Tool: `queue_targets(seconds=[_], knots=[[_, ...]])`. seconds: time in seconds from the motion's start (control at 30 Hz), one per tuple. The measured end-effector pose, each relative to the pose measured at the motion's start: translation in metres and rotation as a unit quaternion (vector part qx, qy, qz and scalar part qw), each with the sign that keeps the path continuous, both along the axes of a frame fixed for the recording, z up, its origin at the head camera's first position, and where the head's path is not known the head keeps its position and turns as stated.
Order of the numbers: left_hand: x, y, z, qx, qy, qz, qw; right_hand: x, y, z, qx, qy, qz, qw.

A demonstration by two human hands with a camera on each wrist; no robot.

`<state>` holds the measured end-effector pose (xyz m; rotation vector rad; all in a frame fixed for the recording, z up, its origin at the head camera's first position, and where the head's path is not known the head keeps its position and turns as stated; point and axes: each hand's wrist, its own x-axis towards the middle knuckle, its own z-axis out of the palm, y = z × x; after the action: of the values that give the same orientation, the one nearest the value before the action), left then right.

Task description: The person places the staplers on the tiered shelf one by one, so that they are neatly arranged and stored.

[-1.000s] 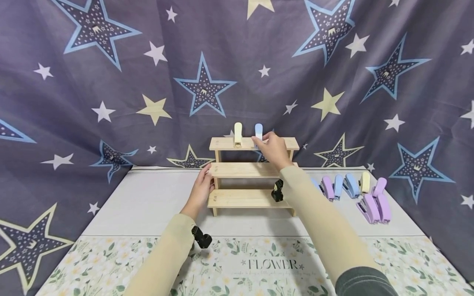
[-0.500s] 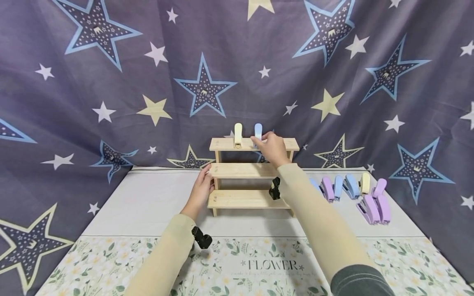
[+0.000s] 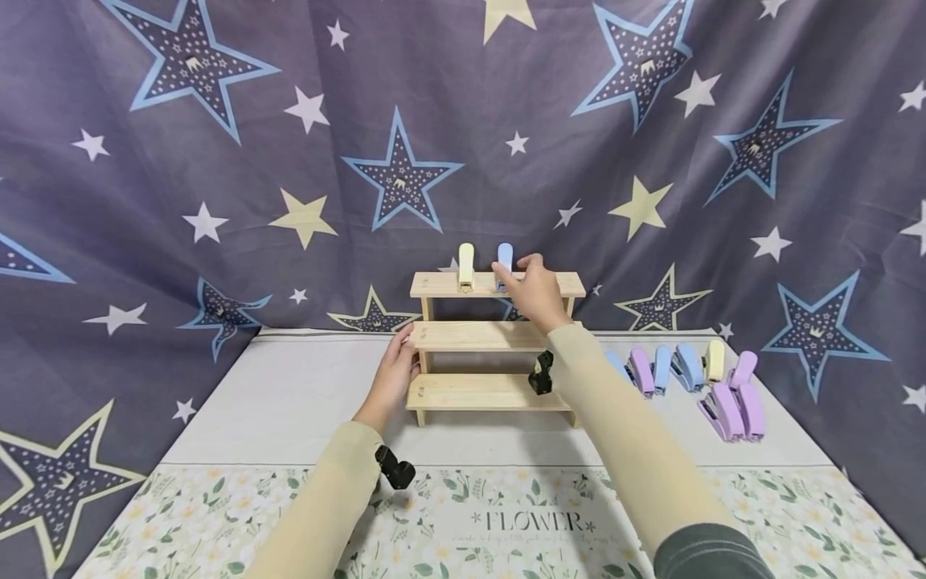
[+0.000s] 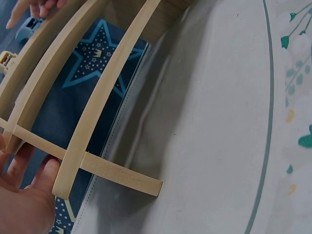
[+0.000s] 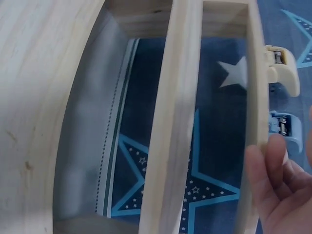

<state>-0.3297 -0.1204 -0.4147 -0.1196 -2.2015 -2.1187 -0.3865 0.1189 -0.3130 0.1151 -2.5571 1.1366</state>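
Left hand (image 3: 394,374): I see it gripping the wooden shelf (image 3: 470,336) by its left end.
Right hand (image 3: 537,293): relaxed, fingers parted beside the blue stapler (image 3: 505,255).
Blue stapler: on the shelf's top tier, right of the yellow stapler (image 3: 466,265).
Other staplers (image 3: 688,366): worktop (image 3: 311,402), right of the shelf.

The fingers (image 3: 532,260) of the right hand (image 3: 539,293) have spread wider at the blue stapler (image 3: 505,255).

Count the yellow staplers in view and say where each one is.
2: one yellow stapler on the top shelf, another yellow stapler on the table, at right. The right sleeve may hide more.
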Motion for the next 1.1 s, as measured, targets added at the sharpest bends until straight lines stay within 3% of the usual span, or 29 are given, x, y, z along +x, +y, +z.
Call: queue_targets(seconds=[0.17,0.3,0.53,0.8,1.03,1.1], knots=[[0.000,-0.001,0.000,-0.003,0.000,0.000,1.0000,0.010,0.019,-0.002,-0.016,-0.008,0.030,0.999],[0.001,0.000,-0.001,-0.006,-0.003,-0.001,1.0000,0.022,0.044,-0.005,0.014,-0.005,0.048,0.999],[0.001,0.002,-0.002,-0.003,-0.001,0.005,1.0000,0.037,0.095,-0.016,0.082,-0.007,0.040,0.996],[0.002,0.001,0.000,0.002,-0.017,0.000,0.9999,0.058,0.148,-0.045,0.136,-0.057,0.043,0.988],[0.017,0.002,0.021,0.004,-0.025,-0.006,0.9997,0.068,0.175,-0.073,0.191,-0.095,0.063,0.975],[0.014,0.002,0.019,-0.001,-0.020,-0.004,0.9998,0.068,0.179,-0.081,0.201,-0.099,0.064,0.973]])
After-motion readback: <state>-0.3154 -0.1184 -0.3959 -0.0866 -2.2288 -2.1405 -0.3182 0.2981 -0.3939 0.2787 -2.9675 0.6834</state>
